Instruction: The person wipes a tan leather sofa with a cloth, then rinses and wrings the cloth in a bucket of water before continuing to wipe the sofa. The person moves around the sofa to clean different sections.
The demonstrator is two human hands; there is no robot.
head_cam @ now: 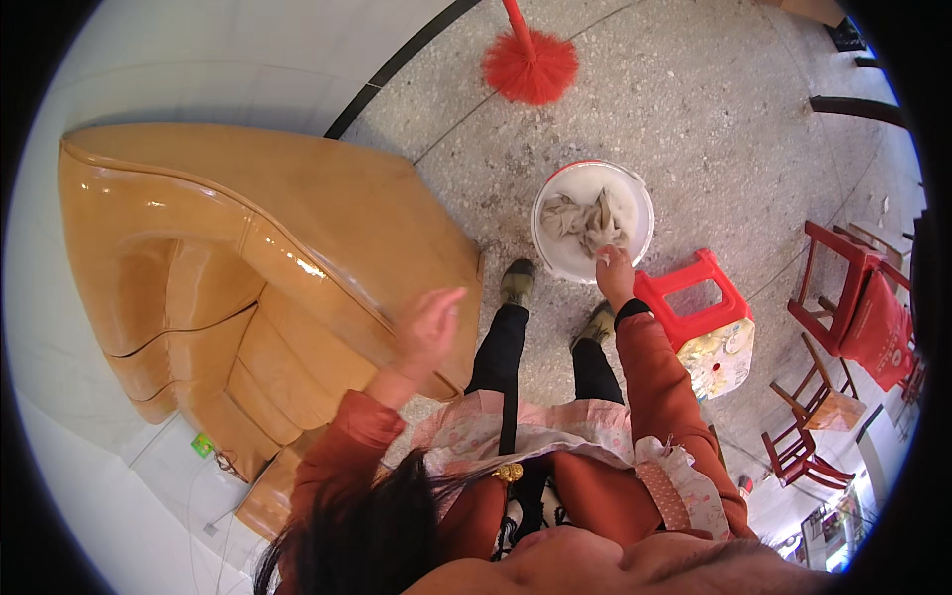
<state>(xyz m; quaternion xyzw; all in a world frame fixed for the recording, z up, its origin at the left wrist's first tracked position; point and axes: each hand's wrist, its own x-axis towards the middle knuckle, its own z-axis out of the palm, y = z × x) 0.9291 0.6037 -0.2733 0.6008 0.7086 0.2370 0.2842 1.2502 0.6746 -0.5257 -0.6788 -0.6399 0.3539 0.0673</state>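
My right hand (614,269) reaches over the near rim of a round white bucket (541,249) and grips the edge of a wet grey cloth (601,223). The cloth lies bunched up in cloudy, foamy water, and part of it spreads to the left side of the bucket. My left hand (431,323) is raised in the air beside the arm of a tan leather sofa (357,216), blurred, with nothing in it. Whether it touches the sofa cannot be told.
A red and patterned plastic stool (715,357) stands right of the bucket. Beyond the bucket, a red bristle brush (532,68) on a pole rests on the speckled floor. Wooden chairs (825,405) and a red bag (879,327) are at the far right. My feet are just before the bucket.
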